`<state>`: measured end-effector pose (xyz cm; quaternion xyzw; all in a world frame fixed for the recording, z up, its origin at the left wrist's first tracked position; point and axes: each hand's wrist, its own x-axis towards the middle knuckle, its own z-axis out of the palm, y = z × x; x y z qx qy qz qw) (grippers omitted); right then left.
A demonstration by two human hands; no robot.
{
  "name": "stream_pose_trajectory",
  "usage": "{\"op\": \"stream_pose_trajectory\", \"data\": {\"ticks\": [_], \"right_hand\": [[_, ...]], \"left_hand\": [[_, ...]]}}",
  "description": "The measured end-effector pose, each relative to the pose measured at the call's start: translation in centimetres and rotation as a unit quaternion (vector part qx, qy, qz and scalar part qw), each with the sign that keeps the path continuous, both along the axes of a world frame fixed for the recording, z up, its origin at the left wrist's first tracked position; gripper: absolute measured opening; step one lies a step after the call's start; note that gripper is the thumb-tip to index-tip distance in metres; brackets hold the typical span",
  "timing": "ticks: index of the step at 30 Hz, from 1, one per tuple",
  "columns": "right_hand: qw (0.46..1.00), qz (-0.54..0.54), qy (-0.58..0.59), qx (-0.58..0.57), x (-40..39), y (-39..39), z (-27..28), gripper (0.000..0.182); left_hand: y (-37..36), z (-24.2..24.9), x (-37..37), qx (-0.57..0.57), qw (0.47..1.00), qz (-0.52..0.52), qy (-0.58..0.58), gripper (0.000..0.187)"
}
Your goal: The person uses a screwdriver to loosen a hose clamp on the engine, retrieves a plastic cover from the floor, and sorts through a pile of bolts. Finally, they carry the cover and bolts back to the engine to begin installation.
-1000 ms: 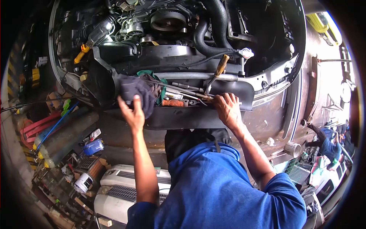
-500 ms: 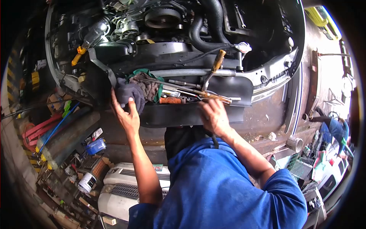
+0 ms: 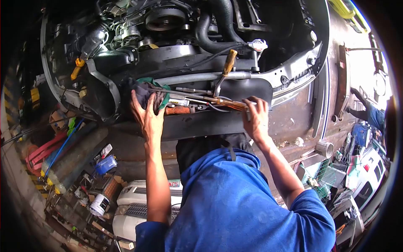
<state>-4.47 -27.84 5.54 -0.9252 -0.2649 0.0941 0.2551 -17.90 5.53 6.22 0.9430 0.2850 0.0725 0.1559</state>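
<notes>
My left hand (image 3: 149, 117) is closed over a dark grey rag (image 3: 144, 91), which lies against a brown and green cloth (image 3: 161, 94). Long-shafted screwdrivers (image 3: 224, 101) with amber handles lie beside the cloths on the black panel. At the right end of these handles, the curled fingers of my right hand (image 3: 257, 119) grip a screwdriver; its tip end is among the others. An orange-handled tool (image 3: 178, 110) lies just below the shafts. Above them leans a tool with a worn yellow handle (image 3: 229, 63).
The open engine bay holds a pulley (image 3: 166, 19), thick black hoses (image 3: 205, 31) and a lit work lamp with a yellow handle (image 3: 77, 68). A metal bar (image 3: 201, 77) crosses in front. A white bumper (image 3: 130, 210) lies behind on the floor. Another person (image 3: 373, 113) is partly visible at right.
My left hand has lowered the grey rag onto the other cloth. My right hand has moved right, from below the tools to the handle ends. The whole view has shifted slightly.
</notes>
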Motion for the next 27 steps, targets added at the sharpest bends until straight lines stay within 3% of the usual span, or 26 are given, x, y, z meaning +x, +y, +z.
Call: {"op": "stream_pose_trajectory", "data": {"ticks": [3,7,14,15,16,18,19,21,24,25,27], "right_hand": [[0.999,-0.035,0.011,-0.010,0.8,-1.0,-0.4,0.036],[0.999,-0.035,0.008,-0.002,0.5,0.3,-0.6,0.032],[0.997,0.006,0.000,0.083,-0.5,4.7,0.6,0.036],[0.993,0.035,0.022,0.107,-0.7,5.7,1.3,0.036],[0.990,0.096,0.103,0.024,-1.0,6.6,1.9,0.038],[0.971,0.164,0.084,0.150,-2.4,9.8,1.4,0.037],[0.959,0.205,0.118,0.157,-2.3,11.8,3.4,0.033],[0.964,0.190,0.082,0.167,-4.7,15.9,1.9,0.025],[0.972,0.228,0.055,-0.029,-6.8,21.1,-0.7,0.015],[0.977,0.203,0.053,-0.029,-7.0,21.8,-0.6,0.014],[0.983,0.182,0.025,-0.009,-7.6,23.0,-1.4,0.015]], "left_hand": [[2.3,0.9,-1.2,-0.015,0.999,-0.037,0.013,0.042],[4.1,0.9,-1.7,-0.075,0.996,0.004,-0.045,0.026],[4.7,0.7,-1.5,-0.099,0.993,0.030,-0.055,0.024],[4.7,0.9,-1.7,-0.090,0.994,0.032,-0.048,0.023],[4.6,0.8,-1.7,-0.093,0.994,0.023,-0.050,0.023],[4.0,1.0,-1.4,-0.076,0.996,0.002,-0.044,0.022],[3.9,0.6,-1.6,-0.064,0.997,-0.015,-0.051,0.024],[3.7,-1.0,-2.6,-0.035,0.998,-0.027,-0.055,0.032],[1.5,-1.3,-2.8,-0.031,0.993,-0.048,-0.100,0.052],[0.9,-1.8,-2.9,-0.014,0.994,-0.046,-0.095,0.067],[0.4,-2.4,-3.4,-0.001,0.994,-0.059,-0.096,0.071]]}}
